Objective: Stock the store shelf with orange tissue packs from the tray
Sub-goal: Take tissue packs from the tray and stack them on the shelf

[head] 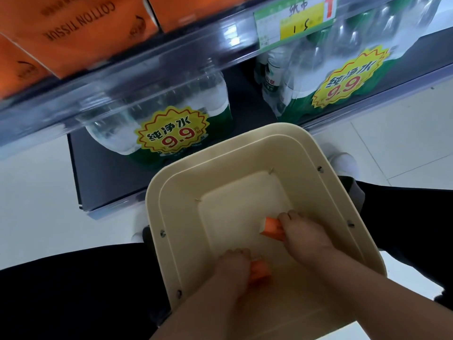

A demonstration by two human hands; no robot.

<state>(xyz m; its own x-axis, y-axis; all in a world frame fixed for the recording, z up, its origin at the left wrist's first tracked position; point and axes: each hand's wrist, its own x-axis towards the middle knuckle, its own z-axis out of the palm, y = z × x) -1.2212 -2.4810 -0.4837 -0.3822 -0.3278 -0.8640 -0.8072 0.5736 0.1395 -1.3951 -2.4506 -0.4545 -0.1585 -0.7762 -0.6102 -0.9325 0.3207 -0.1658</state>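
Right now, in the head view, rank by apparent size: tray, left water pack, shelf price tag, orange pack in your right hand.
1. tray
2. left water pack
3. price tag
4. orange pack, partly covered by the right hand

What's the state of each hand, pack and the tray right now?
Left hand: grips near tissue pack, down in tray.
Right hand: grips far tissue pack, down in tray.
Tray: no other packs visible inside.
Shelved tissue packs: on upper shelf.
Water bottle packs: shrink-wrapped, on bottom shelf.
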